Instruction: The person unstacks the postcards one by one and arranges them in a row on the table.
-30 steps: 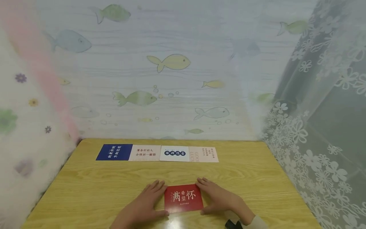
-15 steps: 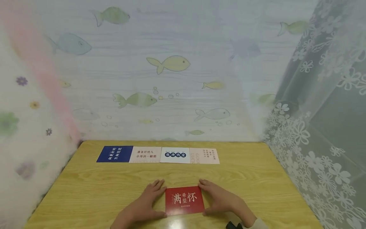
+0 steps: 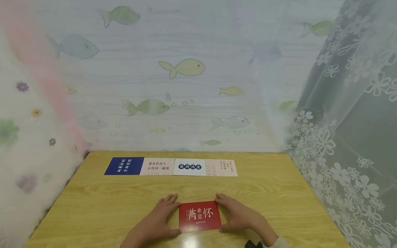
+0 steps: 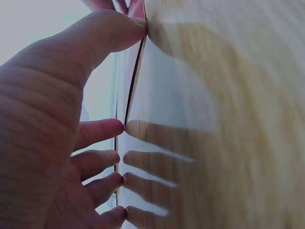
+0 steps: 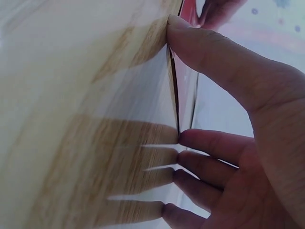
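Observation:
A red card (image 3: 200, 221) with white characters lies flat on the wooden table near the front. On its left side my left hand (image 3: 155, 222) has thumb and index fingertip right at the two left corners, fingers spread. My right hand (image 3: 243, 215) mirrors this on the right side, thumb at the near corner and index finger at the far one. In the left wrist view the left hand's fingertips (image 4: 110, 157) touch the tabletop in a row, close to the card's edge. The right wrist view shows the right fingertips (image 5: 183, 157) resting on the table likewise.
Along the back of the table (image 3: 263, 193) lie a blue card (image 3: 124, 166), a pale pink card (image 3: 156, 166), a white card (image 3: 189, 167) and another pink card (image 3: 221, 167), edge to edge. A fish-print curtain (image 3: 186, 113) hangs behind; lace (image 3: 350, 179) hangs at the right.
Over the last second the red card has shifted very slightly to the right, with both hands staying at its sides. The back row is unchanged.

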